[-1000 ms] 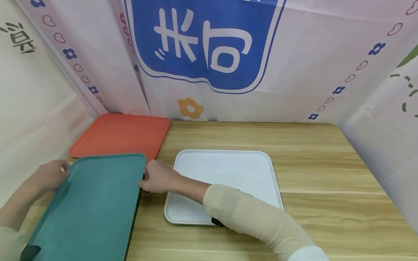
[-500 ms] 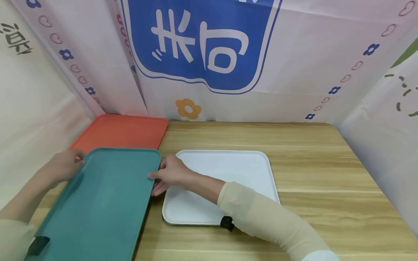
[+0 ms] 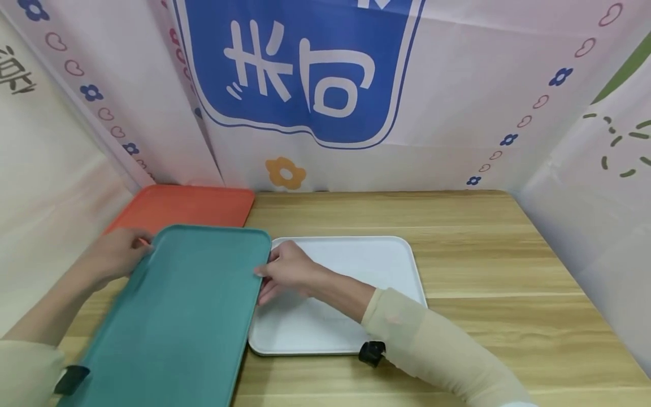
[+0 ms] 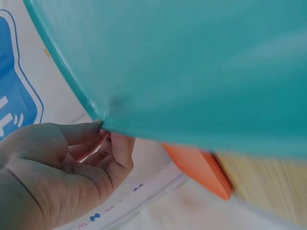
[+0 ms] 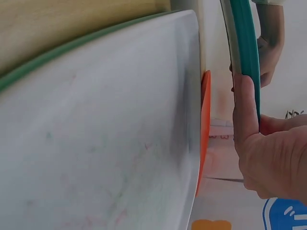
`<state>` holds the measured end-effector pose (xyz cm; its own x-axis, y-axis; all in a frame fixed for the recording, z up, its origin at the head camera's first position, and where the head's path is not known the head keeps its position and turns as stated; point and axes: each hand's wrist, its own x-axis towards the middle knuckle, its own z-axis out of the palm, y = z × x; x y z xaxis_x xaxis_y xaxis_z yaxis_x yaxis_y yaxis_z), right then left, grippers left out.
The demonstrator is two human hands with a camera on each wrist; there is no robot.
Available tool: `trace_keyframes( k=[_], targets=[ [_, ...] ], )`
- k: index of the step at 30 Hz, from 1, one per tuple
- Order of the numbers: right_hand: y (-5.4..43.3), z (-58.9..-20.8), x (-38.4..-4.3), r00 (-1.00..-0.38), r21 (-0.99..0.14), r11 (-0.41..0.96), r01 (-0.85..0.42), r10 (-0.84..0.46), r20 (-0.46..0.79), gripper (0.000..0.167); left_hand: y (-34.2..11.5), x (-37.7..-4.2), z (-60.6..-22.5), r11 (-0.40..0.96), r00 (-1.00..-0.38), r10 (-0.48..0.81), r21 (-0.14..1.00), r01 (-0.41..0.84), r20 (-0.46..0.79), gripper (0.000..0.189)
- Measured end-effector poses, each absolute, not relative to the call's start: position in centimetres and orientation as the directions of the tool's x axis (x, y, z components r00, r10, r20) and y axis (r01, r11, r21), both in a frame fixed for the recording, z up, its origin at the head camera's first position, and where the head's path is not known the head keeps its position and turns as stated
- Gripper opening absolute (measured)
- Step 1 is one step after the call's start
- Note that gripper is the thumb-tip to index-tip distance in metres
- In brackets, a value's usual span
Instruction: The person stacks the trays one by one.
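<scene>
A teal tray is held up between both hands, its near end cut off by the frame. My left hand pinches its far left corner, thumb on top and fingers below, as the left wrist view shows. With my right hand I grip the right edge near the far corner, fingers underneath. The right wrist view shows the teal tray raised above the white tray. In the head view its right edge overlaps the left side of the white tray, which lies on the table.
An orange tray lies at the back left of the wooden table, partly hidden by the teal tray. A white printed cloth hangs behind, with cloth sides left and right. A green edge shows beneath the white tray.
Both hands have carried the teal tray to the right and slightly away, from beside the white tray to over its left side. The head view has shifted a little to the right.
</scene>
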<state>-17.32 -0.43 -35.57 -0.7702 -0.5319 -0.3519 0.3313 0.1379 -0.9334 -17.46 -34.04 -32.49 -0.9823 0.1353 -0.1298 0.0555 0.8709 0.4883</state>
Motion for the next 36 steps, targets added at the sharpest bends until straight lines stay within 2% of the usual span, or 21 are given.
trace_keyframes(
  k=[5, 18, 36],
  targets=[
    [0.8, -35.5, -17.6, -0.792, -0.94, 0.119, 0.321, -0.51, -0.335, 0.008, -33.3, -17.5, -32.4, 0.84, -0.985, 0.144, 0.537, 0.071, -0.096, 0.039],
    [4.0, -35.6, -18.6, -0.815, -0.939, 0.08, 0.334, -0.476, -0.33, 0.013, -31.9, -17.1, -32.2, 0.751, -0.959, 0.206, 0.66, 0.026, -0.196, 0.058],
    [7.8, -35.7, -19.8, -0.878, -0.95, 0.024, 0.311, -0.376, -0.297, 0.02, -30.2, -16.0, -32.4, 0.707, -0.939, 0.232, 0.707, -0.015, -0.252, 0.061]
  ],
)
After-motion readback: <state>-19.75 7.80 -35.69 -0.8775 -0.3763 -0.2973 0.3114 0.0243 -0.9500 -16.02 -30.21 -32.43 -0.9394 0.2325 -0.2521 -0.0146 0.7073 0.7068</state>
